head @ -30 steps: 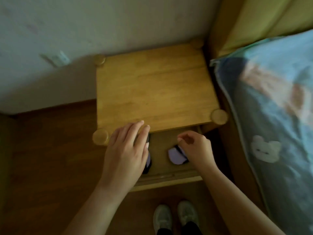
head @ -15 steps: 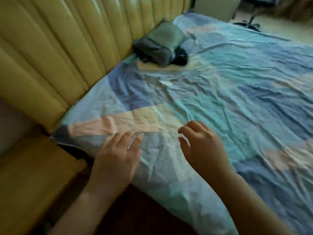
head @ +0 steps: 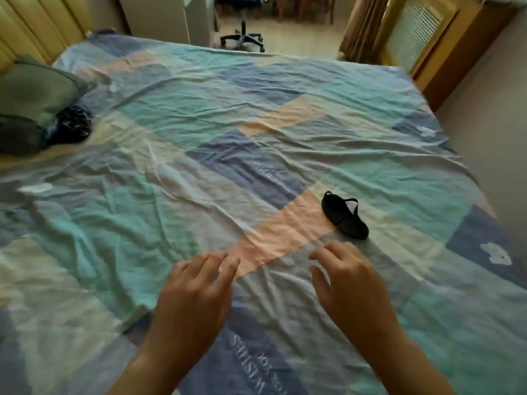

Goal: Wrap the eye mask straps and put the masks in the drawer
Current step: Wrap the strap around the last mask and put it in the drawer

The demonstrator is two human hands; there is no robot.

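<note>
A black eye mask [head: 344,218] lies on the patchwork bedsheet [head: 199,178], its thin strap looping loose at its upper side. My right hand [head: 348,283] hovers just below and left of the mask, fingers spread, holding nothing. A little further left, my left hand [head: 196,289] also hangs over the sheet with its fingers apart and nothing in it. The drawer is out of view.
A grey-green pillow [head: 34,89] and a dark bundle [head: 71,124] lie at the bed's far left by the yellow headboard [head: 37,27]. An office chair base [head: 242,38] stands on the floor beyond the bed. A wall runs along the right.
The view has swung from the nightstand drawer, where both hands set down masks, across the headboard to the bed. Both hands now hover over the sheet near a black mask.
</note>
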